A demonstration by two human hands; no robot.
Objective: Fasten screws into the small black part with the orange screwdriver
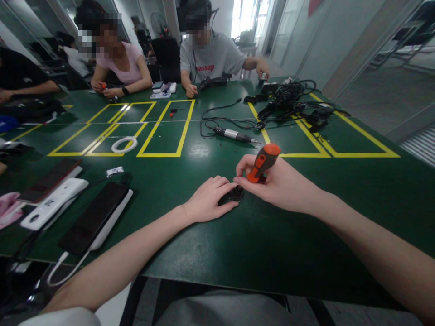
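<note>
My left hand (210,198) rests on the green table (190,253), its fingers and thumb closed around a small black cylindrical part (237,194). Most of that part is covered by the hand; only its dark round end shows. In my right hand (288,183) is a screwdriver (264,162) with an orange and dark grey handle, tilted, its butt end up. The fingers hold it low on the handle, close to the black part's end. Its shaft and tip are hidden or too small to make out, so I cannot tell whether they touch the part.
Beyond my hands lies a pen-shaped electric screwdriver (234,135) with its cable. A tangle of black cables (288,102) sits back right. At left are a power bank with a phone (97,217), a white power strip (56,203) and a tape ring (124,144). Other people sit across the table.
</note>
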